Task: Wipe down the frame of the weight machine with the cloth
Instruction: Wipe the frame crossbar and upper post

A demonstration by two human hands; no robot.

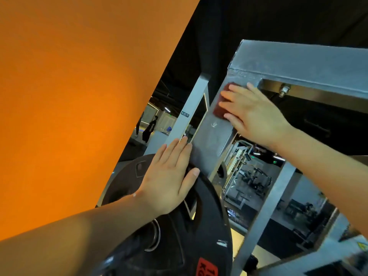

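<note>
The weight machine's grey metal frame (pixel 211 134) rises tilted through the middle of the view, with a top beam (pixel 298 64) running right. My right hand (pixel 251 112) lies flat with straight fingers on a dark red cloth (pixel 220 108) and presses it against the upper part of the upright, just under the corner. My left hand (pixel 169 176) rests open, fingers straight, on the left edge of the same upright lower down, over the black weight plate (pixel 179 246); its thumb lies on the plate's rim.
An orange wall (pixel 69 106) fills the left. A second grey post (pixel 185 118) stands just left of the frame. A bolt (pixel 283 90) sits under the top beam. More gym machines (pixel 249 180) and a distant person (pixel 148 130) show behind.
</note>
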